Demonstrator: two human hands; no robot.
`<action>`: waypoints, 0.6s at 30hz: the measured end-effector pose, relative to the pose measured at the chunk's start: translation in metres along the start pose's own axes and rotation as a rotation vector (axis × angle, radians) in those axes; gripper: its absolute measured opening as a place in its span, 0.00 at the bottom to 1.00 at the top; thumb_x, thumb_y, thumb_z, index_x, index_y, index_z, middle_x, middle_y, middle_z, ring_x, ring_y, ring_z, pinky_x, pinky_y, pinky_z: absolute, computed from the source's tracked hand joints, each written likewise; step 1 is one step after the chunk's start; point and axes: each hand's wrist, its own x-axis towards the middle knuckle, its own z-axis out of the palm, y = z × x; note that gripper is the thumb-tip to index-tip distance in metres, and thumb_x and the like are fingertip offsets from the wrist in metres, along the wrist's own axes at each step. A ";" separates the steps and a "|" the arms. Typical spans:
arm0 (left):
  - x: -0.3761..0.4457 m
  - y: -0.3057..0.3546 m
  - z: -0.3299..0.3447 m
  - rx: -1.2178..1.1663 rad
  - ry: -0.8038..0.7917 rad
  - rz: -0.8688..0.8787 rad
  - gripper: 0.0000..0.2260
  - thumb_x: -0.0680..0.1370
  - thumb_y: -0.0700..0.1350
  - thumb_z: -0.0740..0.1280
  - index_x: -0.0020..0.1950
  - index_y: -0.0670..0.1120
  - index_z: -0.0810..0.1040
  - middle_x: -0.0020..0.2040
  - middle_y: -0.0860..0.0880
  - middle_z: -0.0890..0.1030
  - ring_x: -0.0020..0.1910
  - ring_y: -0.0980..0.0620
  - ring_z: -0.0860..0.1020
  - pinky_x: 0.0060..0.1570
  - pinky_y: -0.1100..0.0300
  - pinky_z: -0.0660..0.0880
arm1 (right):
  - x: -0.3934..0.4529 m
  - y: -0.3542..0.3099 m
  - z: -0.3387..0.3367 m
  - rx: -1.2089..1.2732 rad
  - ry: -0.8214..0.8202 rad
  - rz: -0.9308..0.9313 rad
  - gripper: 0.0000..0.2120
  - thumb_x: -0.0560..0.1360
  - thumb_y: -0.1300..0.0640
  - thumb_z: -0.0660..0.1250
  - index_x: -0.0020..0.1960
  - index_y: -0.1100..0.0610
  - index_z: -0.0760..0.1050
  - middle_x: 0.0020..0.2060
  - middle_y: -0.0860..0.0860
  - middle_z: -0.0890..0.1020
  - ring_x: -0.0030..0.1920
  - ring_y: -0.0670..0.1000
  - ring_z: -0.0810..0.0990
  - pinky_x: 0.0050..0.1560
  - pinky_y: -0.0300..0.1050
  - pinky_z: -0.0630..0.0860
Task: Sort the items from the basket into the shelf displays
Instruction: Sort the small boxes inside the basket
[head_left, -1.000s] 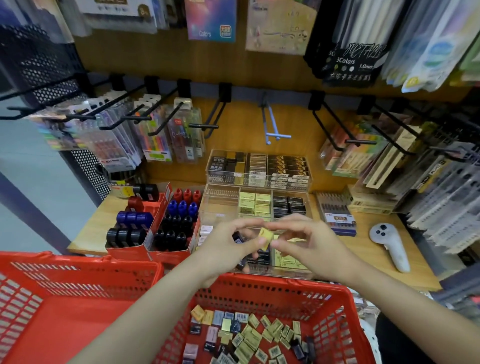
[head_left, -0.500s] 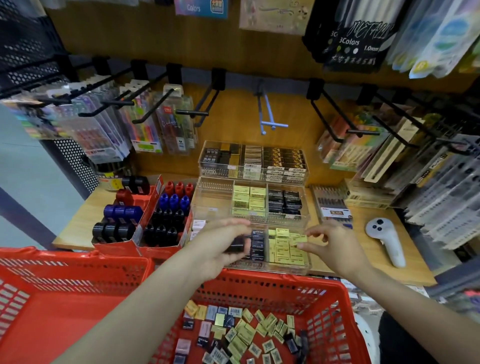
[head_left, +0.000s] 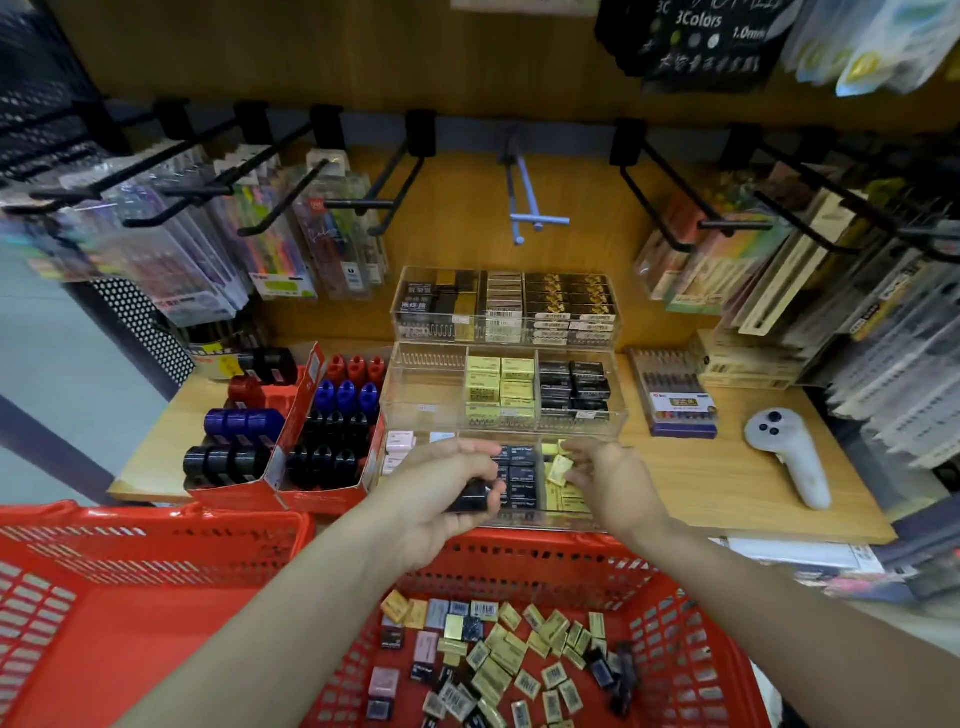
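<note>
Far left: empty red basket (head_left: 130, 587) sat beside the working one. On the wooden shelf (head_left: 727, 488) behind it, red cardboard boxes (head_left: 291, 457) of black, blue and red caps.

Left hand (head_left: 441, 493) was over the front clear tray (head_left: 395, 467), fingers curled around a small black box (head_left: 470, 499), grasping it just left of the tray's row of black boxes (head_left: 519, 473). Pink boxes (head_left: 399, 441) sat in the tray's left compartment.

Right hand (head_left: 605, 478) was over the same tray's right compartment, thumb and fingertips pinching a small yellow box (head_left: 560, 470), tilted, above the stacked yellow boxes (head_left: 569, 501) there.

Behind that, the middle clear tray (head_left: 431, 384): left compartment bare, yellow boxes in the centre, black on the right. Back clear tray (head_left: 441, 306) held dark and gold packs; labels too small to read.

Below the hands, second red basket (head_left: 691, 623) held a loose pile of small boxes (head_left: 498, 660), mostly yellow-gold, some black, grey and pink, lying flat at mixed angles.

Right of the trays: a pack of pens (head_left: 680, 400) flat on the shelf, then a white controller (head_left: 789, 457) lying well apart from the hands. Hanging packets (head_left: 857, 291) on black hooks filled the far right, blurred
</note>
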 end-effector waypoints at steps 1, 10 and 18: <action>0.000 -0.001 0.000 0.012 0.001 0.000 0.09 0.75 0.28 0.67 0.46 0.40 0.83 0.42 0.41 0.81 0.29 0.51 0.81 0.27 0.63 0.77 | -0.002 0.000 0.001 0.038 0.016 -0.001 0.15 0.77 0.63 0.69 0.64 0.58 0.79 0.54 0.55 0.85 0.54 0.50 0.83 0.59 0.42 0.77; 0.000 -0.007 0.003 0.064 -0.051 0.015 0.09 0.75 0.29 0.68 0.50 0.40 0.83 0.48 0.38 0.82 0.35 0.49 0.82 0.32 0.61 0.78 | -0.005 -0.002 0.011 0.066 0.112 -0.029 0.12 0.78 0.63 0.68 0.60 0.59 0.82 0.54 0.54 0.81 0.55 0.52 0.79 0.62 0.39 0.72; -0.003 -0.006 0.004 -0.047 -0.204 0.022 0.21 0.71 0.21 0.59 0.53 0.40 0.83 0.54 0.39 0.77 0.49 0.43 0.79 0.40 0.54 0.81 | -0.005 -0.004 0.013 0.124 0.117 -0.044 0.08 0.76 0.64 0.71 0.54 0.60 0.84 0.51 0.54 0.84 0.49 0.49 0.82 0.57 0.43 0.78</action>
